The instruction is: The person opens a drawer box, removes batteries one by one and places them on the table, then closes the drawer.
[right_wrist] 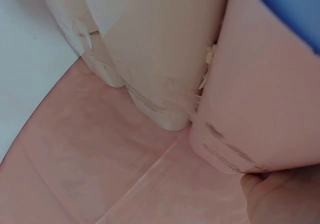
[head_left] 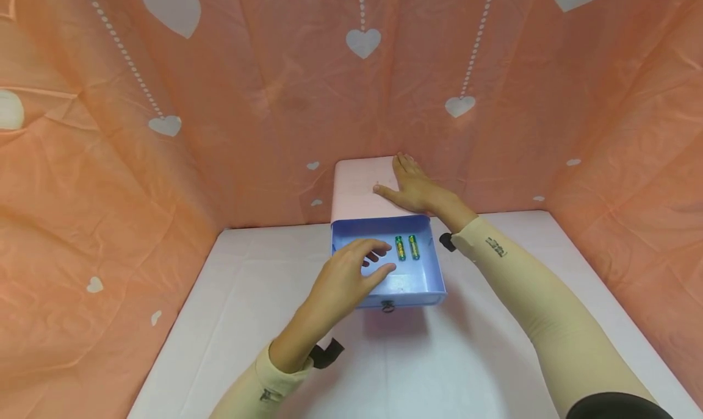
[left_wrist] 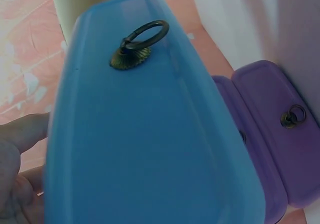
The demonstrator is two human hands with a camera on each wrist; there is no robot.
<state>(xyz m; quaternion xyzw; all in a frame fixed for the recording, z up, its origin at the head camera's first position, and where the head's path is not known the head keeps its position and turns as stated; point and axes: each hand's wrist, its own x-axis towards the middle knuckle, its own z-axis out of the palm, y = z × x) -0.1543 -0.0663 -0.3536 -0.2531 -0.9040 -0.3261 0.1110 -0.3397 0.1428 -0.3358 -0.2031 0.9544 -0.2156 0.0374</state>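
A blue drawer (head_left: 423,285) sticks out from under a pink cabinet top (head_left: 359,187). Two green batteries (head_left: 400,248) (head_left: 414,247) lie side by side in the drawer. My left hand (head_left: 337,279) hovers over the drawer's left part, left of the batteries, thumb and fingers apart with nothing between them. My right hand (head_left: 414,188) rests spread on the right side of the pink top. The left wrist view shows the blue drawer front (left_wrist: 135,134) with its metal ring (left_wrist: 150,34), and my left hand (left_wrist: 20,159) beside it. My right hand (right_wrist: 285,196) touches the pink casing (right_wrist: 265,94) in the right wrist view.
Purple drawer fronts (left_wrist: 275,139) with ring pulls stand below the blue one. Cream-coloured casing sections (right_wrist: 155,49) adjoin the pink casing. A white table (head_left: 247,321) lies underneath, and an orange cloth with hearts (head_left: 274,102) hangs behind and at both sides.
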